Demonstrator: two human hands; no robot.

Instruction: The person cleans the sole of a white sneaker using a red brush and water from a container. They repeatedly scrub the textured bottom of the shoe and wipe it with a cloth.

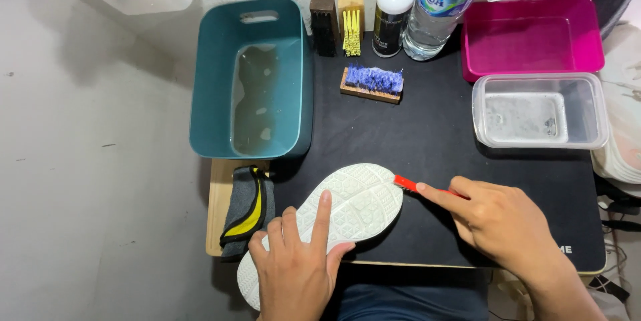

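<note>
A white shoe (347,204) lies sole up across the front of the black mat (434,140). My left hand (297,261) presses down on the sole, index finger stretched along it. My right hand (501,221) grips a small red-handled brush (408,185), whose head touches the toe end of the sole.
A teal tub (207,80) of murky water stands at the left. At the back are two upright brushes (337,24), a blue-bristled brush (372,82), a white bottle (392,10) and a water bottle (441,7). A pink tray (534,34) and clear container (537,110) sit right. A grey-yellow cloth (248,211) lies front left.
</note>
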